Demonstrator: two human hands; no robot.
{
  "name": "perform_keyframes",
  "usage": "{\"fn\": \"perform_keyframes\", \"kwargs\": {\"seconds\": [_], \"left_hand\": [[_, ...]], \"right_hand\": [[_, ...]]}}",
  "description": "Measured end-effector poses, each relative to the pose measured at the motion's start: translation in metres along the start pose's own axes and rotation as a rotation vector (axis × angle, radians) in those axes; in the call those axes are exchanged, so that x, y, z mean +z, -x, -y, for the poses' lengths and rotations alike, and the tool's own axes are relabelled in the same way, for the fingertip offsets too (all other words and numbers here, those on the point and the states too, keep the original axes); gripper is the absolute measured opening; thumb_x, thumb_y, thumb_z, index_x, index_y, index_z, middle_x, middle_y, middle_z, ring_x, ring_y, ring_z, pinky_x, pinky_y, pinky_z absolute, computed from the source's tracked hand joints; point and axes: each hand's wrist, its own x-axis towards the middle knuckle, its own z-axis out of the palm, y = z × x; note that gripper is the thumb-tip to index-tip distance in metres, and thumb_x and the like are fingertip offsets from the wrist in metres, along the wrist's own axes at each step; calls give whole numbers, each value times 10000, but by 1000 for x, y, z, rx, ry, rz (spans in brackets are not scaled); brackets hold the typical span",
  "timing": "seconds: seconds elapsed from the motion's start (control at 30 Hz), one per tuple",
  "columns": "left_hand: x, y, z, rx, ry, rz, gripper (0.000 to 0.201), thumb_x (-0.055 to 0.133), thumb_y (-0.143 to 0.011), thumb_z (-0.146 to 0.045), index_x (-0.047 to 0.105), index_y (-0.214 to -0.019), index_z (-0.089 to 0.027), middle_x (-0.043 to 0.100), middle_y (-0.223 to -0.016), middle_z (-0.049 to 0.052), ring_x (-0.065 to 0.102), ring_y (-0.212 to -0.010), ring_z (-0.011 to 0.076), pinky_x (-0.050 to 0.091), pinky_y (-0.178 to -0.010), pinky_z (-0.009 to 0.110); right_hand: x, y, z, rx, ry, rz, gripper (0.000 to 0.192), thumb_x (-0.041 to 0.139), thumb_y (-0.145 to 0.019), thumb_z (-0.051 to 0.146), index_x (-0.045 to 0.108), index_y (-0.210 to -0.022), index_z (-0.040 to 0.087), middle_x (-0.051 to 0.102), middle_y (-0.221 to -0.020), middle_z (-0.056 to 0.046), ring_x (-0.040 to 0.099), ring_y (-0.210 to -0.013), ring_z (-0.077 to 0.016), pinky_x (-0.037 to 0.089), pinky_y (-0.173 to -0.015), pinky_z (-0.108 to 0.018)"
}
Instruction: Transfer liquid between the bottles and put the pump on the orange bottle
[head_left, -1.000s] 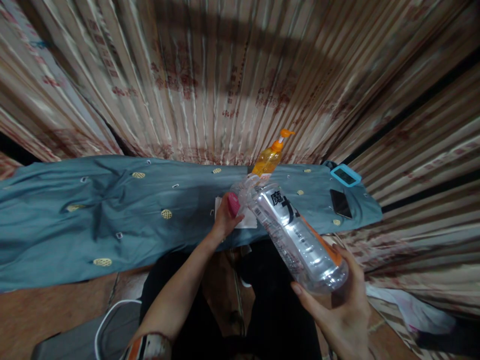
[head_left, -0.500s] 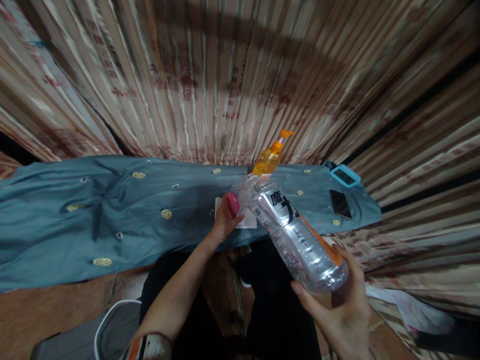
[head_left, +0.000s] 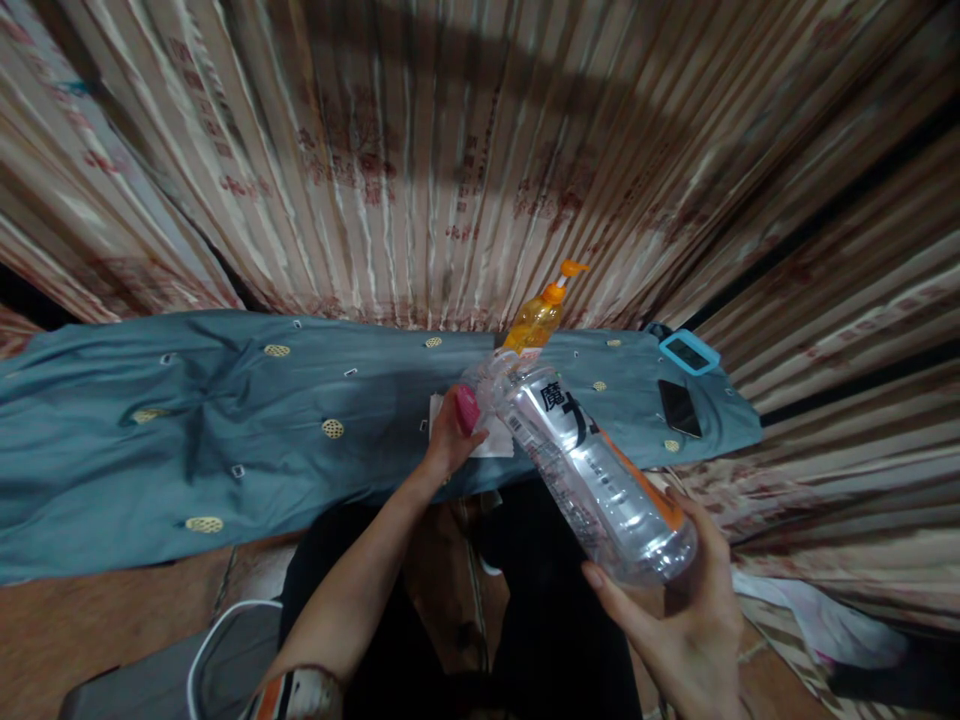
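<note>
My right hand (head_left: 679, 610) grips the base of a large clear plastic bottle (head_left: 600, 480) with a silver and orange label. The bottle is tilted, its neck toward the upper left, and looks drained of liquid. My left hand (head_left: 448, 440) is closed around a small pink item (head_left: 467, 408) beside the bottle's neck. Clear plastic (head_left: 491, 385) lies between the pink item and the bottle; I cannot tell which of the two it belongs to. Below them, a white sheet (head_left: 495, 442) rests on the teal cloth (head_left: 390, 400), partly hidden by the left hand.
Behind the bottle's neck stands a pump bottle (head_left: 535, 318) of yellow liquid with an orange pump. At the right end of the cloth lie a black phone (head_left: 679, 408) and a blue-framed device (head_left: 690, 352). Pleated curtains (head_left: 420, 180) enclose the back and right side.
</note>
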Motion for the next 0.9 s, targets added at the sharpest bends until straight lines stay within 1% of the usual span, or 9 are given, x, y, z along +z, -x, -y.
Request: {"fn": "perform_keyframes", "kwargs": {"seconds": [0.17, 0.27, 0.4, 0.5, 0.63, 0.77, 0.9], "left_hand": [[-1, 1, -5, 21, -65, -13, 806, 836, -573, -180, 461, -1285, -223, 593, -1311, 100, 557, -1269, 301, 456, -1113, 476], [0, 0, -5, 35, -50, -13, 812, 829, -570, -166, 457, -1291, -219, 589, -1319, 100, 550, -1277, 297, 444, -1126, 473], [1, -1, -2, 11, -32, -17, 834, 825, -558, -151, 448, -1299, -219, 584, -1329, 98, 545, -1279, 296, 427, -1138, 486], [2, -1, 0, 3, -18, -15, 826, 825, -557, -149, 457, -1292, -226, 595, -1311, 88, 551, -1272, 294, 436, -1131, 481], [2, -1, 1, 29, -19, -7, 828, 822, -573, -163, 447, -1308, -228, 594, -1306, 87, 548, -1275, 295, 441, -1128, 478], [1, -1, 5, 42, -20, -4, 833, 824, -576, -177, 443, -1315, -223, 587, -1312, 94, 547, -1277, 297, 448, -1121, 476], [1, -2, 8, 24, 10, -9, 846, 840, -557, -175, 454, -1309, -216, 593, -1301, 99, 561, -1256, 305, 475, -1093, 474]], "right_hand": [[-1, 0, 1, -12, 6, -4, 945, 858, -633, 457, 428, -1433, 194, 529, -1354, -150, 539, -1251, -324, 413, -1096, -516], [-1, 0, 2, -11, 13, -11, 943, 855, -636, 469, 431, -1432, 194, 531, -1353, -148, 538, -1250, -322, 422, -1089, -507], [-1, 0, 1, -28, 50, -14, 943, 849, -637, 494, 436, -1429, 193, 537, -1349, -143, 533, -1256, -325, 418, -1091, -511], [-1, 0, 0, -27, 23, -4, 922, 846, -649, 474, 435, -1426, 196, 523, -1369, -144, 519, -1276, -322, 392, -1115, -513], [-1, 1, 0, -8, -21, 15, 919, 849, -654, 440, 419, -1432, 207, 522, -1374, -139, 523, -1281, -315, 408, -1107, -491], [0, 1, 0, -6, -7, 18, 915, 845, -652, 454, 423, -1426, 208, 523, -1374, -142, 520, -1287, -324, 422, -1094, -490], [1, 1, 1, 5, 5, 3, 922, 842, -644, 489, 429, -1417, 203, 534, -1352, -143, 523, -1280, -333, 398, -1111, -509]]}}
